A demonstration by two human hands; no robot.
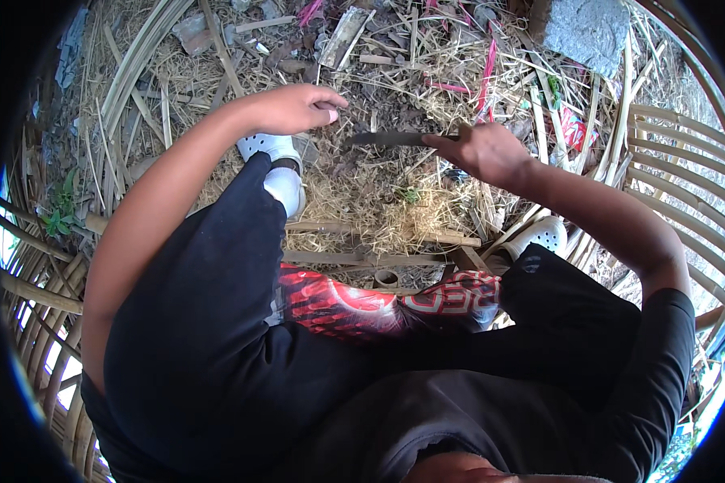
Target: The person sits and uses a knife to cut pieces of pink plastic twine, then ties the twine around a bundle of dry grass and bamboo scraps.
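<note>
My right hand [491, 153] is wrapped round the handle of a knife [388, 138]. Its dark blade points left across the ground, toward my other hand. My left hand [294, 109] hovers above the left shoe [270, 149], fingers loosely bent and a little apart, with nothing visible in them. A small gap separates the knife's tip from the left fingers. Straw and thin shavings [379, 209] lie below both hands, between my feet.
A grey stone block [584, 34] sits at the far right. Curved bamboo slats [685, 173] stand on the right, and split bamboo strips [149, 48] lie at the far left. Pink plastic string [488, 72] trails over the litter. A red printed sheet [338, 302] lies between my legs.
</note>
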